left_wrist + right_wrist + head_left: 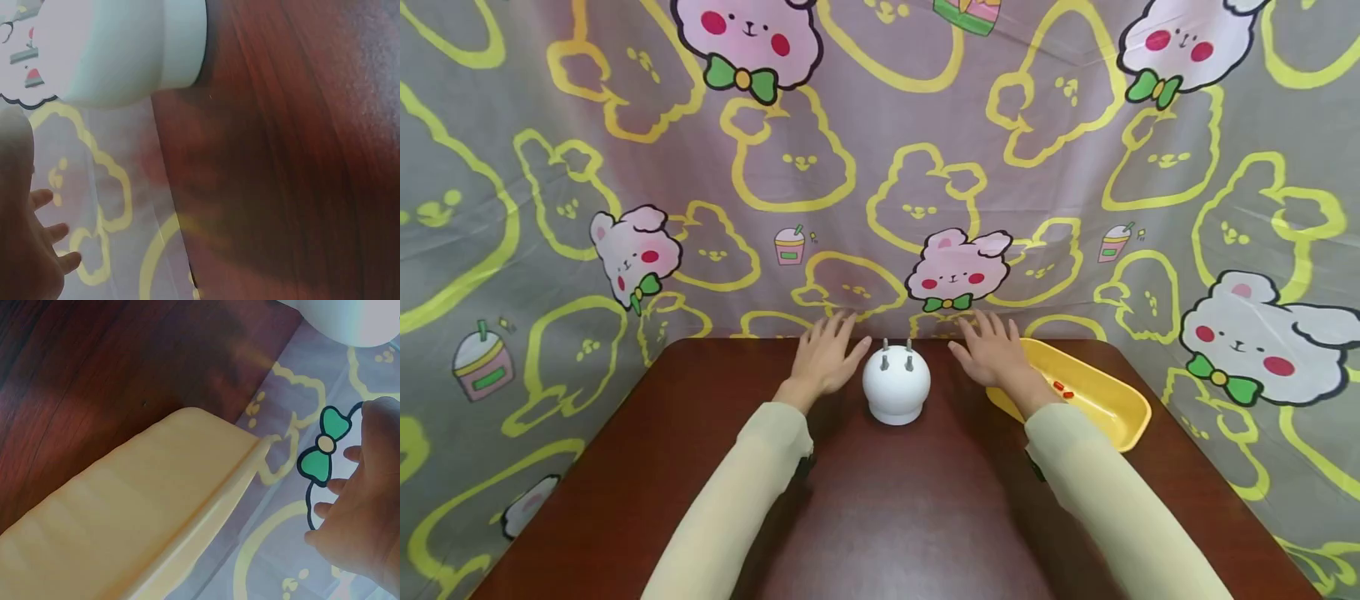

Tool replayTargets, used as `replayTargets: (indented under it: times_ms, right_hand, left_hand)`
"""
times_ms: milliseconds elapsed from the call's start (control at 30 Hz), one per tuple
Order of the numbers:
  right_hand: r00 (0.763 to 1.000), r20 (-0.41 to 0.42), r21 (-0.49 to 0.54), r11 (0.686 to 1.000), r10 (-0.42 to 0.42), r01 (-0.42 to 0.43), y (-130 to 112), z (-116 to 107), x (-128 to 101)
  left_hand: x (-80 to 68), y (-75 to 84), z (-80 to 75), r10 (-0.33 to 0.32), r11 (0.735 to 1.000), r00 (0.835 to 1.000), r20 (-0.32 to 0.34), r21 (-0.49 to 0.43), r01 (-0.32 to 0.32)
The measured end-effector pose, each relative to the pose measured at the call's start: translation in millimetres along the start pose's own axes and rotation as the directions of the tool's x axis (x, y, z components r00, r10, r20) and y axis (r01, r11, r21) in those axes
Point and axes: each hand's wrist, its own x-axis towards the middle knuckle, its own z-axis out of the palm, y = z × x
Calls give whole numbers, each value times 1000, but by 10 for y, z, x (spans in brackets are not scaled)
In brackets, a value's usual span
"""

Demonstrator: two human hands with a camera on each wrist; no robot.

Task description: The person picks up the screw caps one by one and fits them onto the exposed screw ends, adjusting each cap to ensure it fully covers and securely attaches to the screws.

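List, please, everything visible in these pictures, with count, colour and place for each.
white round object: one, white with two grey prongs on top, on the table between the hands.
tray: one, yellow, at the table's right rear, partly under the right forearm.
small pieces: two or so, red-orange, inside the tray; too small to identify.
table: one, dark reddish-brown wood.
cloth backdrop: one, grey-mauve with yellow outlines and pink bunnies, behind and beside the table.
sleeves: two, pale yellow, on both forearms.
left hand: one, flat on the table left of the white object, fingers straight, holding nothing.
right hand: one, flat to its right, by the tray, holding nothing.
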Motion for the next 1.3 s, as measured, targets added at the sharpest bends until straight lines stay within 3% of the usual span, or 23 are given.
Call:
replayTargets:
  times_ms: [400, 667, 967, 1300]
  right_hand:
    - [987, -124, 140, 983, -99, 116, 126, -180, -199]
    - [993, -74, 139, 985, -94, 103, 260, -285, -346]
    - [993, -45, 89, 990, -110, 113, 466, -310, -389]
    - [985, 128, 63, 992, -119, 112, 892, -335, -332]
  left_hand:
    - [-154, 116, -18, 82, 986, 997, -7, -143, -82]
    - [-251, 222, 66, 135, 981, 990, 25, -141, -131]
    - [-257, 283, 156, 141, 984, 986, 84, -121, -131]
    - [-244, 308, 235, 151, 980, 983, 100, -144, -135]
